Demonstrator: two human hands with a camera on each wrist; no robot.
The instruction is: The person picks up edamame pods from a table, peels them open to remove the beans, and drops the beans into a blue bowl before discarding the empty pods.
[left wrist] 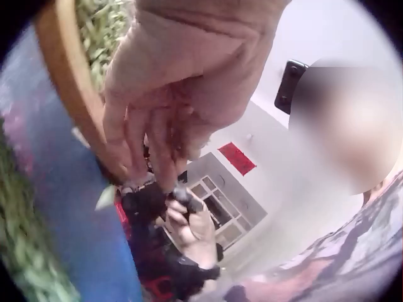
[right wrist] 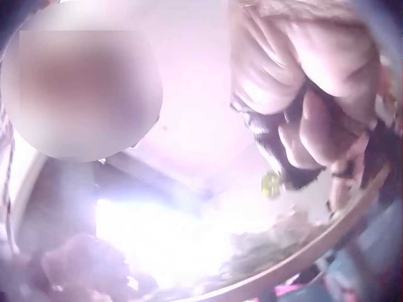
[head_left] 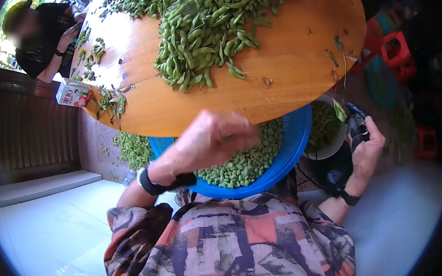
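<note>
My left hand (head_left: 208,139), blurred in the head view, hangs over a blue basin (head_left: 297,144) of shelled green beans (head_left: 234,173). Its fingers bend loosely in the left wrist view, and nothing shows clearly between them. A small pale green piece (left wrist: 106,197) is near those fingertips. At the right, my right hand (head_left: 368,149), with black coverings on its fingers, pinches a green pod (head_left: 340,112) at the fingertips, beside a pale bucket (head_left: 342,139) of green pods. The right wrist view shows the pod (right wrist: 271,184) against a dark fingertip.
A wooden table (head_left: 284,65) bears a large heap of green pods (head_left: 197,43) and a carton (head_left: 74,94). Another person (head_left: 42,35) sits across at the left. Red stools (head_left: 401,56) stand at the right, and more pods (head_left: 134,149) lie on the floor.
</note>
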